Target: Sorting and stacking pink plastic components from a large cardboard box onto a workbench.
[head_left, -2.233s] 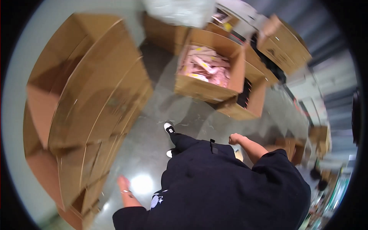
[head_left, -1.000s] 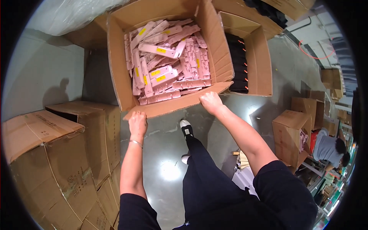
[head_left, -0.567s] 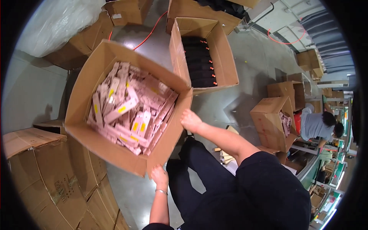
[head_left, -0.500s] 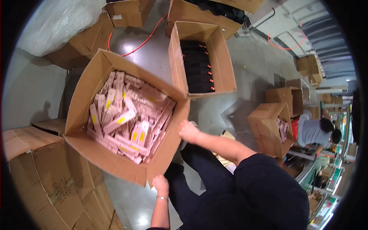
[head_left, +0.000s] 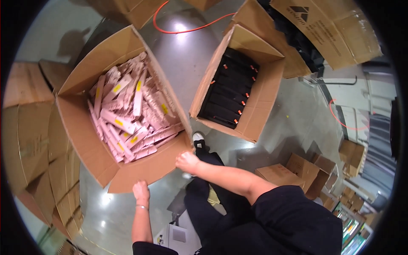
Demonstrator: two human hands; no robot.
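An uncovered cardboard box point(head_left: 144, 172) stands in front of me, its flaps spread. Inside lies a jumble of pale pink packets point(head_left: 121, 121), several with yellow labels. My left hand point(head_left: 141, 190), with a bracelet at the wrist, is closed on the edge of the near flap. Closer to the box's right corner, my right hand point(head_left: 187, 162) is closed on the same flap. To the right of this box is a second cardboard box point(head_left: 265, 108), holding rows of black items point(head_left: 231, 87) with small orange tips.
Stacked cartons point(head_left: 32, 144) line the left side. An orange hose point(head_left: 182, 32) curves over the grey floor behind the boxes. Large cartons with black material point(head_left: 293, 38) stand at the far right. More open boxes point(head_left: 293, 172) sit on the right, and my legs are close to the near flap.
The view has swung to the right. The box of pink packets appears turned, and both hands have shifted left in view, still gripping its near flap. The person at the right is out of view.
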